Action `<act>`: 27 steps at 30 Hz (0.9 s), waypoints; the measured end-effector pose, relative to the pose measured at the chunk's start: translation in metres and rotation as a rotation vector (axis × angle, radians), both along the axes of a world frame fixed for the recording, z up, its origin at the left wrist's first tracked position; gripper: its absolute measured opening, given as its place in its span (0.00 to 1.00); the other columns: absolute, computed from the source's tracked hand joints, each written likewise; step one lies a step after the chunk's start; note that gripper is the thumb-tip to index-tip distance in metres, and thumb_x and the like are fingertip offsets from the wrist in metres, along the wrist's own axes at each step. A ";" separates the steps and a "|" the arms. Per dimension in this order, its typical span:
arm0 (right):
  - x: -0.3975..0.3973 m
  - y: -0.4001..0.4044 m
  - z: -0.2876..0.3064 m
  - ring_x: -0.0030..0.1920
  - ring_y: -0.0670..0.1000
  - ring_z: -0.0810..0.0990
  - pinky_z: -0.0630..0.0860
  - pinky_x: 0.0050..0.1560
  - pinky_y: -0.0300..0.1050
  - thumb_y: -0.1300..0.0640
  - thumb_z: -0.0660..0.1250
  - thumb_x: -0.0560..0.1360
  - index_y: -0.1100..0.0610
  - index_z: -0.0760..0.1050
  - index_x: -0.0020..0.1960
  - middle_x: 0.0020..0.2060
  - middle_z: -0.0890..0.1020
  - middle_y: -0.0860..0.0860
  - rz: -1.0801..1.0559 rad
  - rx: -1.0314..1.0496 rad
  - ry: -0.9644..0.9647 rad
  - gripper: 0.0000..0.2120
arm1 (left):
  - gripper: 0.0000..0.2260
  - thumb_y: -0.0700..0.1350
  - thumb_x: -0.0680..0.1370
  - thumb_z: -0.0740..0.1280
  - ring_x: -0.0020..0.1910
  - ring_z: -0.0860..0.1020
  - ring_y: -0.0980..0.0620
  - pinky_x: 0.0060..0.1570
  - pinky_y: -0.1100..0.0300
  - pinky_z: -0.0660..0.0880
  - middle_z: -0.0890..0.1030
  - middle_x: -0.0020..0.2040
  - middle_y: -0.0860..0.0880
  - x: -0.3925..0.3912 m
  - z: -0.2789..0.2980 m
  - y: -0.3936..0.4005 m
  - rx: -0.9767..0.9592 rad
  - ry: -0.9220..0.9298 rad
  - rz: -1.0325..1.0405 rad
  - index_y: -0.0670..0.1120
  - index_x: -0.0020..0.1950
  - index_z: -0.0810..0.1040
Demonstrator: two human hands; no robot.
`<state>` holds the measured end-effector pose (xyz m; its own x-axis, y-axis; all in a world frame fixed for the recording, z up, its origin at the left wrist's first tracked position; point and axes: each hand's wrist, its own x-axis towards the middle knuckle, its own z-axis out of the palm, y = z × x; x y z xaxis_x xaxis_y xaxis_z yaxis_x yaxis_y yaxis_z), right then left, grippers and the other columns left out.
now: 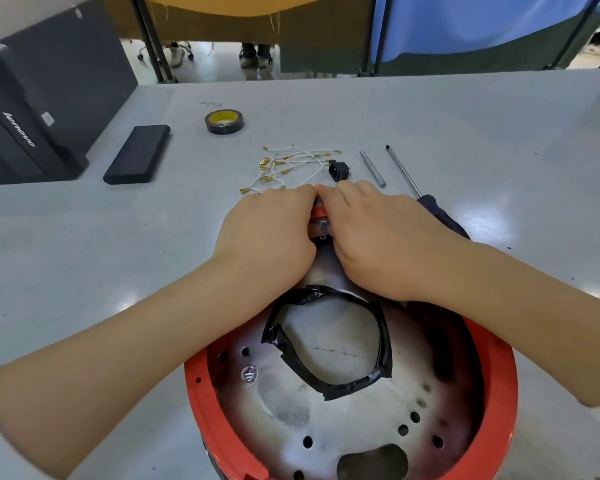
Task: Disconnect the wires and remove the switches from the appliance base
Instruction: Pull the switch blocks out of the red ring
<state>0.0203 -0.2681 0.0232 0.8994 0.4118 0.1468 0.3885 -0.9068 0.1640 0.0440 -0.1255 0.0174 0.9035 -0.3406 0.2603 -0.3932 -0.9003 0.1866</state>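
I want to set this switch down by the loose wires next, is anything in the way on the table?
Nothing visible blocks it. Both hands, left hand and right hand, work at the far rim of the appliance base, and the loose wires lie just beyond on the table.

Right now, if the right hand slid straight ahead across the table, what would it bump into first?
Probably the small black socket, which lies just past the right hand and its fingertips. Depth is hard to judge from this one view.
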 end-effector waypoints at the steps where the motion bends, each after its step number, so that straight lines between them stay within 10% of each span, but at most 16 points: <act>1: 0.000 0.000 0.000 0.49 0.53 0.68 0.49 0.28 0.43 0.57 0.56 0.76 0.58 0.62 0.67 0.54 0.70 0.52 -0.003 -0.002 -0.001 0.20 | 0.09 0.42 0.75 0.63 0.48 0.77 0.42 0.39 0.57 0.61 0.81 0.49 0.47 -0.001 0.000 -0.001 -0.002 -0.003 0.004 0.51 0.54 0.72; 11: 0.006 0.001 -0.003 0.55 0.54 0.71 0.62 0.36 0.46 0.58 0.55 0.78 0.57 0.61 0.68 0.56 0.72 0.52 0.009 0.074 -0.022 0.18 | 0.12 0.41 0.75 0.61 0.49 0.76 0.42 0.39 0.58 0.60 0.81 0.52 0.45 0.005 0.000 -0.002 0.052 -0.031 -0.002 0.49 0.58 0.73; 19: 0.005 0.000 0.010 0.57 0.50 0.75 0.72 0.52 0.50 0.47 0.55 0.74 0.48 0.67 0.67 0.53 0.78 0.44 -0.142 0.562 0.240 0.21 | 0.22 0.39 0.76 0.60 0.53 0.78 0.40 0.46 0.53 0.69 0.81 0.54 0.45 0.007 -0.006 0.001 -0.088 0.025 -0.002 0.48 0.69 0.65; 27: 0.022 -0.002 0.014 0.40 0.48 0.79 0.75 0.48 0.50 0.39 0.58 0.75 0.49 0.77 0.48 0.31 0.79 0.41 -0.291 0.712 0.465 0.16 | 0.31 0.48 0.78 0.60 0.53 0.78 0.47 0.45 0.53 0.72 0.82 0.53 0.54 0.004 -0.002 0.004 -0.201 0.134 -0.045 0.56 0.76 0.46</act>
